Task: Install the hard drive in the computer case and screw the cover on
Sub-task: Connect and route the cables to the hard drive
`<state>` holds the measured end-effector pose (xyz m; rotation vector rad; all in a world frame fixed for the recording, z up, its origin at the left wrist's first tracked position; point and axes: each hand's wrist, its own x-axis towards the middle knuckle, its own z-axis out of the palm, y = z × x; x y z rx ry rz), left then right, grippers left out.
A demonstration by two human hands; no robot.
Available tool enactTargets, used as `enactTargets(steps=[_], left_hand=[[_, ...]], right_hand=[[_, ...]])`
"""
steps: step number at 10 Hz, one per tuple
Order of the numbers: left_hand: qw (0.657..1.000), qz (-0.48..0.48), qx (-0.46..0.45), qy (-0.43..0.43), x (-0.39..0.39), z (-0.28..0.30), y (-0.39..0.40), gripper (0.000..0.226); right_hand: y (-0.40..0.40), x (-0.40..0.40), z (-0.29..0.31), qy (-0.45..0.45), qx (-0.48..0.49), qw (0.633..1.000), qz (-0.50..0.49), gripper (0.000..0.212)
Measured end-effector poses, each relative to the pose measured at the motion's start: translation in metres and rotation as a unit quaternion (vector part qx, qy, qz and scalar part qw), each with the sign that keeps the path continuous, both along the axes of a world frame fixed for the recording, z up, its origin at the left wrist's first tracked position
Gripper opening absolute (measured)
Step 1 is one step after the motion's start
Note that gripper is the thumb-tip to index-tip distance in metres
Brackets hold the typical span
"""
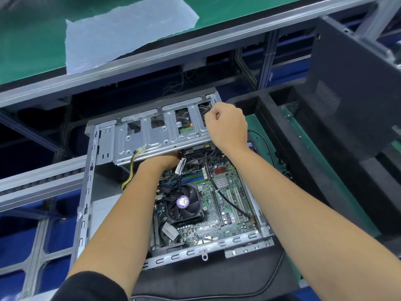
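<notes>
Fingers first: right hand (225, 124) is curled into a tight fist at the far right corner of the drive cage (156, 135), knuckles up; looks like it's pinching or turning sth small there, but whatever's inside the fist is hidden, can't tell what. Left hand (161, 158) is tucked under the cage's near edge, fingers out of sight, so can't say if they're spread or gripping.

Hard drive (196, 149): a dark block w/ connector edge peeks out just under the cage, right beside the left hand, and a bit of green board shows thru a cage cutout. So drive seems to be sitting in the cage already, prob. being seated or fastened. Not sure it's cabled yet.

Computer case (86, 192) lies flat and open, motherboard (227, 205) and CPU fan (184, 203) fully exposed. Cover (347, 88), the dark panel, stands apart off to the right, leaning upright. So cover step isn't begun; I'd put the job approx. mid-way.

Pose: both forearms reach forward over the open case, left lower and diving in over the board, right raised, wrist bent down onto the cage corner.
</notes>
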<state>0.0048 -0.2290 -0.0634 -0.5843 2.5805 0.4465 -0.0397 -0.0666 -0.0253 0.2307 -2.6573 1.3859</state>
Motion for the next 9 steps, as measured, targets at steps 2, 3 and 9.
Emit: enactTargets(steps=[2,3,9], left_hand=[[0.999,-0.031,-0.018,-0.027,-0.002,-0.002,-0.003,0.02],[1.0,-0.015,-0.013,0.011,-0.005,-0.008,-0.008,0.019],[0.995,-0.095,-0.002,-0.043,-0.002,-0.013,0.012,0.041]], right_hand=[[0.0,0.001,0.0,0.002,0.001,1.0,0.002,0.021],[0.0,0.0,0.0,0.003,0.003,1.0,0.002,0.02],[0.001,0.001,0.001,-0.001,0.008,1.0,0.002,0.021]])
